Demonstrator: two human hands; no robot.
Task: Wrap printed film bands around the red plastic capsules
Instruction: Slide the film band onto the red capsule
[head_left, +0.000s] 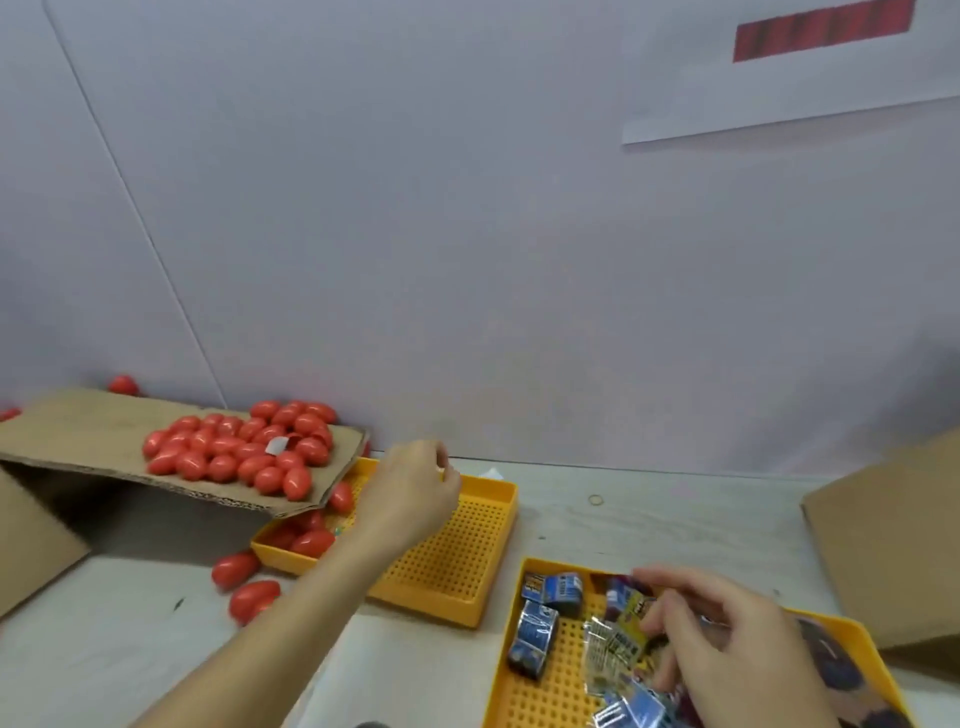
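Several red plastic capsules (244, 454) lie heaped on a cardboard flap (93, 431) at the left. More capsules sit in the left end of a yellow perforated tray (467, 566), and two (254, 597) lie on the table in front of it. My left hand (415, 493) hovers over that tray with the fingers curled; whether it holds anything is hidden. A second yellow tray (540, 675) at the lower right holds several printed film bands (537, 629). My right hand (711, 639) reaches into this tray, fingers pinching among the bands (618, 644).
A cardboard box (893, 540) stands at the right edge, another cardboard piece (26, 540) at the far left. A rubber band (596, 500) lies on the table behind the trays. A grey wall closes the back of the table.
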